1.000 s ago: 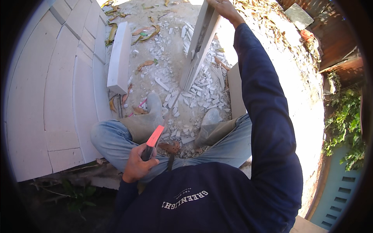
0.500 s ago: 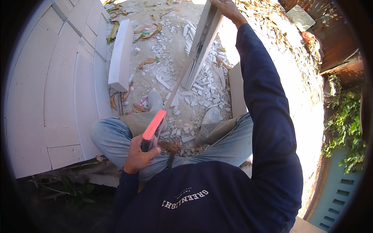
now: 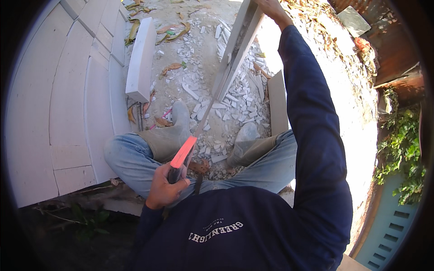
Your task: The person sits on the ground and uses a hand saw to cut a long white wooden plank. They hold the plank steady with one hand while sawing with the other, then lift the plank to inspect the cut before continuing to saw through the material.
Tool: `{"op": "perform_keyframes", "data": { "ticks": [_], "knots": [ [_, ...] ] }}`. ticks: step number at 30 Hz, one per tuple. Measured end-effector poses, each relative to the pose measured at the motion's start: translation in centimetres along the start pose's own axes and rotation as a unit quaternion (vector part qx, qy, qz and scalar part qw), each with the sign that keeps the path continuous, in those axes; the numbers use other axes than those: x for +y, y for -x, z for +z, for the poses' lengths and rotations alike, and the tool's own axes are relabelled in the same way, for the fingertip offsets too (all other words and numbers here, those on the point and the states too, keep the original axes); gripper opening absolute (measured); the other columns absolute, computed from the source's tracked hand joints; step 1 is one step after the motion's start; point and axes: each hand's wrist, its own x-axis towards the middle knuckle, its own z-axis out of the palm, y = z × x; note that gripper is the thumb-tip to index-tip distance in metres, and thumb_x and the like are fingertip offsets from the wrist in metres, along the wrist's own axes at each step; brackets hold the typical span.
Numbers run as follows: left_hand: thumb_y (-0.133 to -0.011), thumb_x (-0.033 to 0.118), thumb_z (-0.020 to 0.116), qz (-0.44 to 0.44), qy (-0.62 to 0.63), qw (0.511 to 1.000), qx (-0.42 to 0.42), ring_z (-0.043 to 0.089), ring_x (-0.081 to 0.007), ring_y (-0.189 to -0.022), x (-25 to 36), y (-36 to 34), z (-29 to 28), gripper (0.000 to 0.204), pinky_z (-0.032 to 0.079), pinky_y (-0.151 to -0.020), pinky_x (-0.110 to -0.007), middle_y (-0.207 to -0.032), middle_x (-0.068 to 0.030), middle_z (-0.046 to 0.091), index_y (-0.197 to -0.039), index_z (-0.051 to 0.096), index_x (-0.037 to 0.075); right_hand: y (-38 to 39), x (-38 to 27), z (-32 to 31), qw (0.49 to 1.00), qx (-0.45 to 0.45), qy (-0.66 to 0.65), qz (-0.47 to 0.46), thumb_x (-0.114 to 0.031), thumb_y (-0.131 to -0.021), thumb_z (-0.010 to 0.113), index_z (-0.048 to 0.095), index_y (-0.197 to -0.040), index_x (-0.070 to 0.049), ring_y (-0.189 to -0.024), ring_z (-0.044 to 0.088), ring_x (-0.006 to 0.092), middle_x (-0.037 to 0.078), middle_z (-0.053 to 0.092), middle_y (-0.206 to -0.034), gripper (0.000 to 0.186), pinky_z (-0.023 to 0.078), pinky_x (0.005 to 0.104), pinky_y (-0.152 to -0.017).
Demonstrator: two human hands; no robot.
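My left hand (image 3: 163, 188) is closed round the red-and-black handle of a hand saw (image 3: 183, 153). Its thin blade runs up and away from me to the lower end of a pale grey block (image 3: 246, 52), which stands on end, tilted, between my feet. A long groove with ragged edges shows along the block's near side. At the top of the picture my right hand (image 3: 275, 13) grips the block's upper end; some of its fingers are cut off by the picture's edge.
White chips and slivers (image 3: 239, 104) litter the sandy ground. A whole pale block (image 3: 140, 58) lies left, beside a stacked block wall (image 3: 68, 104). Another block (image 3: 278, 104) stands by my right leg. Dry leaves (image 3: 174, 36) are scattered around; a green plant (image 3: 400, 158) grows far right.
The saw handle has shifted slightly right and back toward me in my left hand. My right hand keeps its grip on the block, which appears slightly farther right.
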Motion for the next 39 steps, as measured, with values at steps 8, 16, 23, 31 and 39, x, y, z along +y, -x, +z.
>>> {"op": "perform_keyframes", "data": {
  "ticks": [8, 16, 23, 31, 39],
  "knots": [
    [-0.082, 0.002, 0.074, -0.007, 0.010, 1.000, -0.014, 0.049, -0.0041, -0.050, -1.8, -0.5, -0.8, 0.017, 0.036, -0.047, -0.024, -0.066, 0.0034, 0.053, -0.089, 0.059, 0.004, 0.3, -0.6, 0.2, 1.000, 0.002, -0.018, 0.000, -0.042, -0.102, 0.059, 0.073, -0.125, -0.007, -0.105, 0.070, 0.0251, 0.014, 0.076, -0.112, 0.044, 0.054, 0.0395, -0.092],
    [-0.082, 0.000, 0.074, -0.014, 0.063, 0.998, 0.029, 0.048, -0.0049, -0.047, -1.1, -0.6, -2.4, 0.017, 0.035, -0.043, -0.024, -0.064, 0.0024, 0.053, -0.090, 0.059, 0.002, 0.1, -0.8, 0.5, 0.998, -0.001, -0.026, 0.052, -0.042, -0.102, 0.059, 0.074, -0.124, -0.008, -0.101, 0.071, 0.0243, 0.013, 0.077, -0.108, 0.043, 0.054, 0.0384, -0.092],
    [-0.081, -0.002, 0.074, -0.004, 0.023, 1.000, 0.017, 0.050, -0.0047, -0.050, -1.4, 0.2, -3.0, 0.018, 0.036, -0.045, -0.024, -0.065, 0.0024, 0.054, -0.090, 0.058, 0.003, 0.2, -1.5, 0.2, 0.998, 0.001, -0.029, 0.050, -0.040, -0.100, 0.060, 0.074, -0.122, -0.008, -0.099, 0.071, 0.0220, 0.012, 0.077, -0.106, 0.042, 0.054, 0.0378, -0.091],
    [-0.081, -0.002, 0.073, -0.014, 0.010, 1.000, 0.015, 0.050, -0.0047, -0.050, -1.0, -0.6, -2.6, 0.018, 0.037, -0.045, -0.024, -0.066, 0.0029, 0.054, -0.090, 0.059, 0.003, -0.1, -1.1, -0.2, 0.999, -0.020, -0.038, 0.020, -0.040, -0.102, 0.058, 0.073, -0.123, -0.007, -0.099, 0.071, 0.0257, 0.014, 0.077, -0.106, 0.043, 0.055, 0.0384, -0.089],
    [-0.082, -0.002, 0.073, -0.001, -0.006, 1.000, 0.022, 0.049, -0.0044, -0.049, -1.0, -0.9, -2.9, 0.017, 0.037, -0.045, -0.023, -0.064, 0.0026, 0.054, -0.090, 0.059, 0.004, 0.4, -2.4, -0.1, 0.997, -0.003, -0.040, 0.068, -0.041, -0.101, 0.059, 0.072, -0.126, -0.004, -0.104, 0.070, 0.0267, 0.016, 0.076, -0.111, 0.046, 0.054, 0.0404, -0.092]
  ]
}}
